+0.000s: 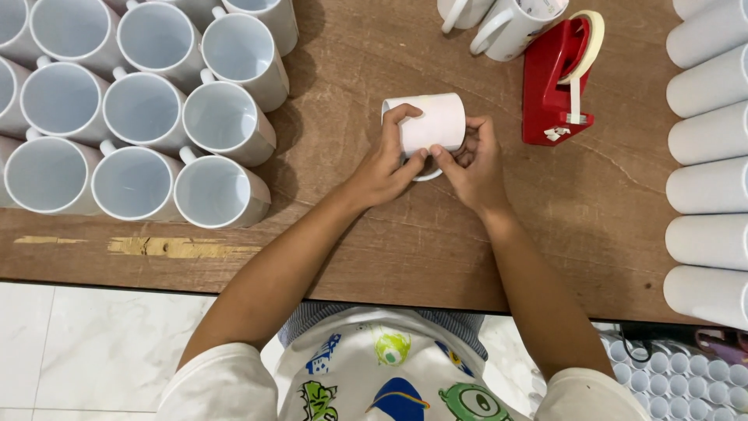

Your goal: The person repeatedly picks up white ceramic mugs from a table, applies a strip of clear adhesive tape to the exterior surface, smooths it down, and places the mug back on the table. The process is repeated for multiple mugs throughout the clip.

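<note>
A white mug (433,121) lies on its side on the brown wooden table (343,234), with a white sheet wrapped around its body. My left hand (383,160) grips its left end, thumb over the top and fingers below. My right hand (471,160) holds the lower right side, fingertips pressed near the handle, which peeks out under the mug. Both hands touch the mug at once.
Several upright white mugs (140,109) crowd the table's left part. A red tape dispenser (555,82) with a beige roll stands right of the hands. Two more mugs (510,23) sit behind it. Wrapped white cylinders (707,187) lie stacked along the right edge. Small white cups (678,374) sit below the table.
</note>
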